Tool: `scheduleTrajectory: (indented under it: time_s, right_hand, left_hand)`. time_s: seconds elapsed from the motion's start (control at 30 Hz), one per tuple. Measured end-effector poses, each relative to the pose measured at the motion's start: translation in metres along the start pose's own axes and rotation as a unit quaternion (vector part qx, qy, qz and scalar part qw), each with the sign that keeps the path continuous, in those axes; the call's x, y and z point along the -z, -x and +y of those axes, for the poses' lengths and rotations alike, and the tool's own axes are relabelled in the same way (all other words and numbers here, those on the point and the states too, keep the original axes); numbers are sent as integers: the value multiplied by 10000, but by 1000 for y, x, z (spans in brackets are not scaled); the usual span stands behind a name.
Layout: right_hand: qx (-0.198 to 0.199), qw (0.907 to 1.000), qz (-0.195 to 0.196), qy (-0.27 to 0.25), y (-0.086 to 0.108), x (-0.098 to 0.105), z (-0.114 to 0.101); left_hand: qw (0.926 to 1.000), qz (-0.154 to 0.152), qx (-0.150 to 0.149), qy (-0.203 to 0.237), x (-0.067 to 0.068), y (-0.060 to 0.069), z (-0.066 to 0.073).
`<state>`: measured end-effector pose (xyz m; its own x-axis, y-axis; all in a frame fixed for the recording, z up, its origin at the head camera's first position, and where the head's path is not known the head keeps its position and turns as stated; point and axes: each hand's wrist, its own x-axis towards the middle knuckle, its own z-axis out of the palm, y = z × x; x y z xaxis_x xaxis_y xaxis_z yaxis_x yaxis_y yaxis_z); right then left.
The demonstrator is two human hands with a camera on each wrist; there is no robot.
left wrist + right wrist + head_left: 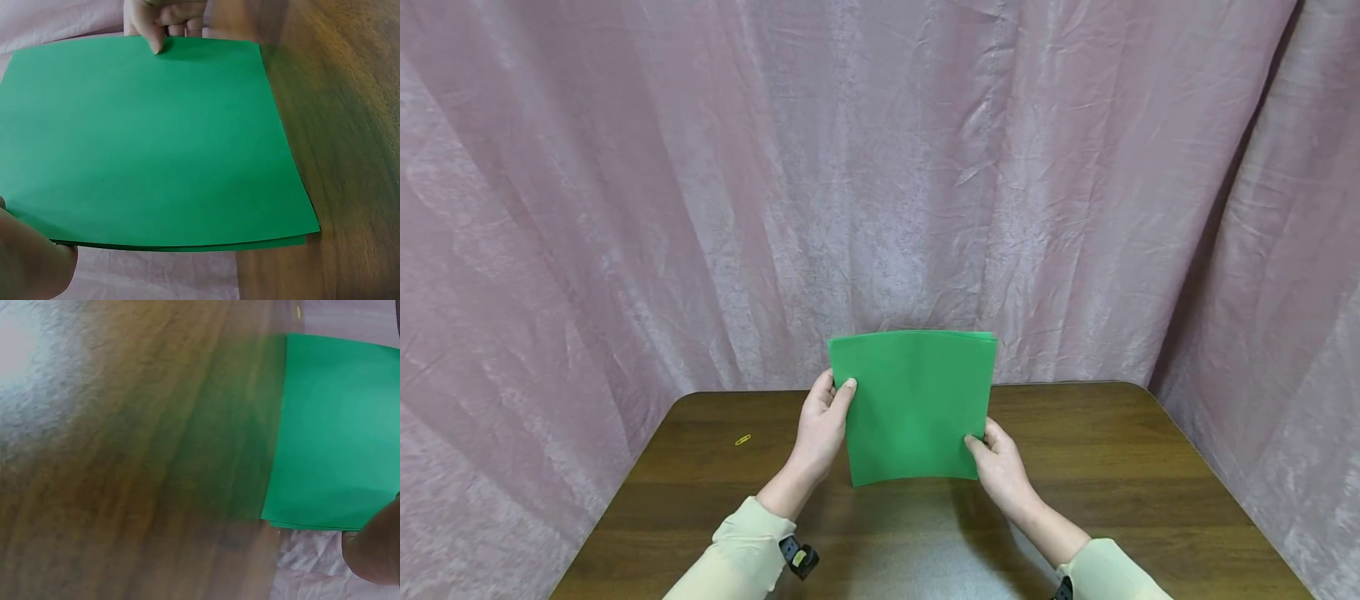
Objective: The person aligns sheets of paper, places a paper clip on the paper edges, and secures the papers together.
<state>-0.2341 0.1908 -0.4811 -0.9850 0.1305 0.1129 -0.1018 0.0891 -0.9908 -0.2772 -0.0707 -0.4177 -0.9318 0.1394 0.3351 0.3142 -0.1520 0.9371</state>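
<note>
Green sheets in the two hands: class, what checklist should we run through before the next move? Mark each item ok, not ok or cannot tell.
1. Left-hand grip: ok; the left hand holds the left edge of the green sheets, thumb in front.
2. Right-hand grip: ok; the right hand holds the right edge, lower down than the left hand.
3. Edges flush: not ok; another green edge shows past the front sheet in the left wrist view.
4. Sheets flat: not ok; they bow slightly.
5. Yellow paper clip on the sheets: not ok; it lies apart on the table.
6. Sheet count: cannot tell.
</note>
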Motion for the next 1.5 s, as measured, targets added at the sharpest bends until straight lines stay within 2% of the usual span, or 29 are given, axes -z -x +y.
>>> scheduleTrajectory:
  time_s: [0.17, 0.73, 1.17, 1.5]
  right_hand:
    - [112, 9997, -40, -204, -1, 0, -10]
    - [443, 9981, 67, -412, -6, -2, -45]
    - [435, 9969, 35, -661, -8, -2, -51]
    - [615, 9959, 31, -661, -12, 3, -65]
  left_hand:
    - [10000, 29, -11, 72, 0, 0, -1]
    - [9999, -140, -34, 87, -5, 1, -3]
    - [9985, -223, 475, -176, -4, 9, -16]
    - [9959, -492, 740, -195, -3, 15, -27]
